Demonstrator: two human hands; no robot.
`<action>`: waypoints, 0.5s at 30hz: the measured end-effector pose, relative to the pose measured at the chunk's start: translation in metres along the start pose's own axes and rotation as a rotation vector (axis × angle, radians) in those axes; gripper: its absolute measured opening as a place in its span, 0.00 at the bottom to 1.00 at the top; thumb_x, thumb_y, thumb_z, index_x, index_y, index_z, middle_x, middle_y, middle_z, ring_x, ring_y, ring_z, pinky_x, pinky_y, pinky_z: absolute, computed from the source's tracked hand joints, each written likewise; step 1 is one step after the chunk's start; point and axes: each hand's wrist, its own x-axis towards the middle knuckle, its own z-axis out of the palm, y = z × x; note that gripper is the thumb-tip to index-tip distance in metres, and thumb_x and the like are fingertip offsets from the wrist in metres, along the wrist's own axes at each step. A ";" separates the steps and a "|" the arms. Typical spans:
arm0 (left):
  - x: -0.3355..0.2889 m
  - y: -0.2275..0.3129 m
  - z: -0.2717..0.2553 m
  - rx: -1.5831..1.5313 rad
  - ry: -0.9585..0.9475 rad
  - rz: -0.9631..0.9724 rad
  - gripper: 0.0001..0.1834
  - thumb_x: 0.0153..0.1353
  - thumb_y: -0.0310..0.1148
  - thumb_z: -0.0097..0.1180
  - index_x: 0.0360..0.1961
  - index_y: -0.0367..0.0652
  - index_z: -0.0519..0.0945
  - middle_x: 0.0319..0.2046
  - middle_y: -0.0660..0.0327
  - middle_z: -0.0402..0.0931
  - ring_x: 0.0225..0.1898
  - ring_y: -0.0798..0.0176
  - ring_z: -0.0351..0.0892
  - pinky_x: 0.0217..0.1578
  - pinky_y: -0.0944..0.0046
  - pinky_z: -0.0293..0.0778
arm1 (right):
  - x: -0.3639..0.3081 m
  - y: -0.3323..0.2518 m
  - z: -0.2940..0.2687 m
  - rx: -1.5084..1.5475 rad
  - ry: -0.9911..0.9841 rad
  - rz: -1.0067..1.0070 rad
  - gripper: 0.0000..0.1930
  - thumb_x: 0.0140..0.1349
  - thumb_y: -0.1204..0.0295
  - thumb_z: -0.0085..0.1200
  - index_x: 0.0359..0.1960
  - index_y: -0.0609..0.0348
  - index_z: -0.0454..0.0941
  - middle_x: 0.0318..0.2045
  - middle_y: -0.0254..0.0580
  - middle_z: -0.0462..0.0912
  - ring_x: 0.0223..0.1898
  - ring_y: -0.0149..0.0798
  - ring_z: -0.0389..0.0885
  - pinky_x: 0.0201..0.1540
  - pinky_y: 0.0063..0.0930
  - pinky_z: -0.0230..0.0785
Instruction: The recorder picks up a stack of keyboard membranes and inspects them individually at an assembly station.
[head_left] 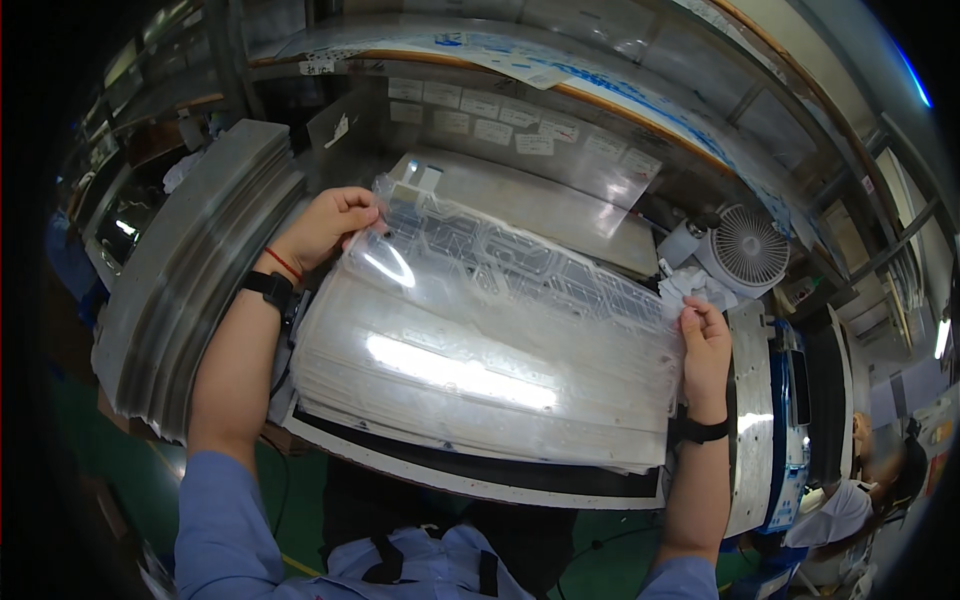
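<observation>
A large clear plastic sheet with fine line patterns along its far part is stretched between my hands. My left hand pinches its far left corner between thumb and fingers. At the right edge, my right hand grips the sheet with the thumb and curled fingers. Beneath it lies a stack of similar see-through sheets, whose layered edges show at the near side. Bright light glares off the surface, so I cannot tell how far the held sheet is lifted from the stack.
A tall pile of grey plates stands at the left. A flat metal plate lies behind the sheets, below several paper labels. At the right are a small round fan, crumpled white material and a seated person.
</observation>
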 end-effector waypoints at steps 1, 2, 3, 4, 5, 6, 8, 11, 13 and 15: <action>0.003 -0.004 -0.003 -0.048 0.036 0.022 0.07 0.65 0.31 0.52 0.39 0.38 0.77 0.32 0.63 0.80 0.23 0.78 0.73 0.25 0.79 0.70 | -0.001 -0.003 0.003 0.046 0.027 0.021 0.09 0.66 0.72 0.52 0.39 0.66 0.78 0.27 0.27 0.75 0.31 0.21 0.69 0.36 0.14 0.60; 0.003 -0.006 -0.005 -0.096 0.073 0.044 0.07 0.65 0.30 0.52 0.40 0.38 0.77 0.32 0.63 0.80 0.24 0.77 0.73 0.26 0.78 0.70 | 0.000 0.000 0.003 0.062 0.015 0.026 0.09 0.66 0.71 0.51 0.39 0.66 0.78 0.27 0.27 0.75 0.30 0.21 0.69 0.36 0.14 0.60; 0.004 -0.005 -0.004 -0.114 0.089 0.033 0.07 0.65 0.31 0.52 0.40 0.38 0.77 0.32 0.63 0.80 0.25 0.77 0.73 0.27 0.78 0.70 | 0.003 0.003 0.000 0.077 0.006 0.027 0.09 0.67 0.71 0.51 0.39 0.66 0.77 0.26 0.27 0.75 0.29 0.21 0.68 0.35 0.14 0.60; 0.003 -0.003 -0.002 -0.132 0.105 0.022 0.08 0.66 0.31 0.51 0.39 0.38 0.77 0.31 0.64 0.79 0.25 0.77 0.73 0.28 0.78 0.70 | 0.004 0.006 -0.003 0.091 -0.002 0.028 0.09 0.67 0.71 0.50 0.39 0.66 0.77 0.26 0.27 0.74 0.29 0.21 0.68 0.35 0.14 0.60; 0.002 0.000 -0.001 -0.151 0.121 0.011 0.08 0.66 0.32 0.50 0.39 0.38 0.77 0.31 0.64 0.79 0.26 0.77 0.72 0.29 0.77 0.70 | 0.005 0.006 -0.005 0.058 -0.028 0.019 0.09 0.67 0.71 0.50 0.38 0.65 0.77 0.25 0.27 0.74 0.28 0.21 0.68 0.34 0.14 0.59; 0.002 0.002 0.004 -0.152 0.149 -0.003 0.08 0.67 0.33 0.50 0.40 0.39 0.77 0.30 0.66 0.78 0.25 0.77 0.72 0.28 0.78 0.70 | 0.005 0.008 -0.008 0.023 -0.055 0.015 0.09 0.67 0.71 0.50 0.38 0.65 0.77 0.25 0.27 0.74 0.28 0.21 0.67 0.34 0.14 0.59; 0.002 0.006 0.015 -0.154 0.205 -0.032 0.09 0.67 0.34 0.50 0.40 0.40 0.77 0.29 0.68 0.77 0.25 0.78 0.71 0.27 0.78 0.68 | 0.004 0.009 -0.011 -0.010 -0.079 0.008 0.09 0.67 0.71 0.50 0.38 0.65 0.77 0.24 0.27 0.73 0.27 0.21 0.67 0.33 0.14 0.58; 0.003 0.002 0.003 -0.074 0.149 -0.022 0.09 0.68 0.35 0.49 0.40 0.42 0.77 0.26 0.70 0.75 0.23 0.78 0.68 0.25 0.80 0.64 | 0.004 0.007 -0.011 -0.011 -0.058 0.007 0.09 0.67 0.70 0.50 0.37 0.64 0.77 0.23 0.27 0.73 0.25 0.21 0.66 0.30 0.15 0.58; 0.003 -0.001 -0.006 -0.108 0.121 0.029 0.10 0.68 0.37 0.50 0.40 0.42 0.77 0.23 0.71 0.72 0.21 0.78 0.67 0.22 0.79 0.62 | 0.004 0.007 -0.012 -0.027 -0.030 0.025 0.09 0.67 0.70 0.50 0.37 0.64 0.77 0.22 0.28 0.73 0.23 0.22 0.65 0.29 0.16 0.58; 0.003 -0.005 -0.013 -0.181 0.075 0.086 0.11 0.68 0.38 0.50 0.40 0.42 0.77 0.22 0.71 0.72 0.19 0.78 0.66 0.19 0.78 0.61 | 0.004 0.007 -0.014 -0.009 0.000 -0.025 0.10 0.68 0.69 0.50 0.37 0.64 0.77 0.22 0.29 0.74 0.23 0.22 0.66 0.28 0.16 0.59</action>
